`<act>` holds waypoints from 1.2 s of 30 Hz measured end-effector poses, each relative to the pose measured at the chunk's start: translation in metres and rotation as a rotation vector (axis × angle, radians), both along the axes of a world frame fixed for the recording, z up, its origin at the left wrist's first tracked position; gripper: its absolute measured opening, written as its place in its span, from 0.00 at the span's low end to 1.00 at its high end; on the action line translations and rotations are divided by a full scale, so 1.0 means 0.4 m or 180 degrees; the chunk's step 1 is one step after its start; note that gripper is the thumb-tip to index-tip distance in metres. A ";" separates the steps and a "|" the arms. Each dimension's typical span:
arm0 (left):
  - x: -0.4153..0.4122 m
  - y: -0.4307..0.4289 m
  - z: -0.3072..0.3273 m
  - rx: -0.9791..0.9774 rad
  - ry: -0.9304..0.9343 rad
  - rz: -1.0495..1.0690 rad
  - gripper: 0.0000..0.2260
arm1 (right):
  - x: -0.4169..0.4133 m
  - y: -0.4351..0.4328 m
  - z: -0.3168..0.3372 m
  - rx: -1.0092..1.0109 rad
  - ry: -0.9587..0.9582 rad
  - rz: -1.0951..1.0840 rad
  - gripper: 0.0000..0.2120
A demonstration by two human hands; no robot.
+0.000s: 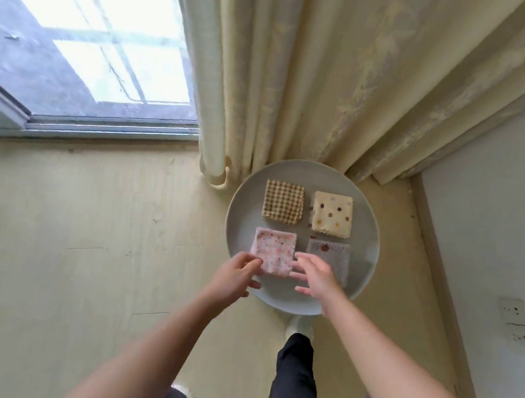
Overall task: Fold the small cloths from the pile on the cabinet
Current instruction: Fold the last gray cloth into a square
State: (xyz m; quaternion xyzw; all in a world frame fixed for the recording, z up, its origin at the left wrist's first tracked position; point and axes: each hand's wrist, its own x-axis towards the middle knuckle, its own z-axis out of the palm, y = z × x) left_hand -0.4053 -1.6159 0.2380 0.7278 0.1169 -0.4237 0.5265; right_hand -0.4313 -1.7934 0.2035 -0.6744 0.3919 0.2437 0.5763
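Four folded small cloths lie in a square on a round grey top [367, 237]: a brown checked cloth [283, 201] far left, a cream dotted cloth [332, 214] far right, a pink speckled cloth [274, 251] near left, and a grey dotted cloth [332, 252] near right. My left hand [236, 274] touches the pink cloth's near-left corner with loosely bent fingers. The straight fingers of my right hand [314, 275] rest at the pink cloth's right edge, and this hand covers part of the grey cloth.
Cream curtains [327, 70] hang right behind the round top. A window [84, 30] is at the far left and a white wall with sockets [515, 321] at the right. My legs in dark trousers [293, 377] stand on pale flooring below the top.
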 end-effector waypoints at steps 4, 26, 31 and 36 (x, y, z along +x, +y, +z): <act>-0.071 0.342 0.145 0.0079 -0.0306 -0.0146 0.07 | -0.044 0.336 0.137 0.0183 -0.0253 0.0350 0.11; 0.245 1.988 0.241 0.0914 -0.0925 0.0852 0.05 | 0.577 1.994 0.212 0.0548 -0.0658 0.2159 0.08; 0.362 2.354 0.253 0.1193 -0.0918 0.1411 0.06 | 0.722 2.394 0.256 0.0591 -0.0664 0.2667 0.08; 0.442 2.722 0.171 0.1336 -0.0685 0.1683 0.08 | 0.818 2.748 0.224 0.0517 -0.0554 0.3058 0.07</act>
